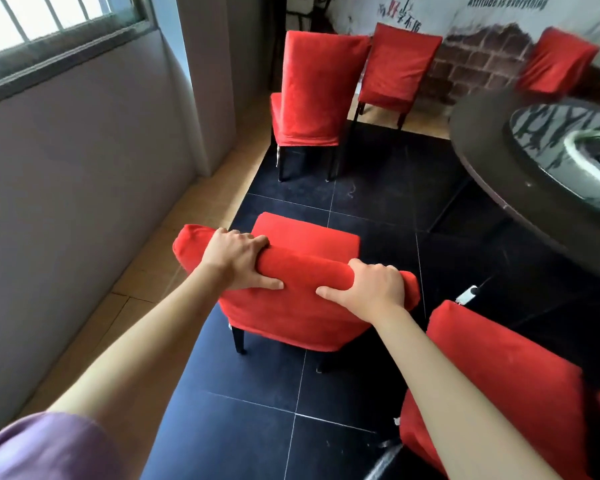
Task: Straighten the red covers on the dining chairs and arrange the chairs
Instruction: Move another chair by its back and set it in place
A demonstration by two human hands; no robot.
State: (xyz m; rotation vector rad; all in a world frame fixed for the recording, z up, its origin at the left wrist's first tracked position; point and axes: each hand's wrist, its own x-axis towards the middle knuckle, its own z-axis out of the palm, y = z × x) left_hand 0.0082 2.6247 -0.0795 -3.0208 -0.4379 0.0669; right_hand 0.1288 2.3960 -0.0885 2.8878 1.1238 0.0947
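Gripping the top rail of the nearest chair [291, 306], left hand [238, 259] and right hand [374, 287] curl their fingers over its red cover [305, 271]. This chair stands on dark floor tiles [257, 427], left of the round tabletop [492, 161].

Bright daylight from the barred window [59, 15] at upper left glares white, reflects off the glossy tabletop [548, 133], while wide-angle distortion bends the edges and the far chair [558, 60] blurs.
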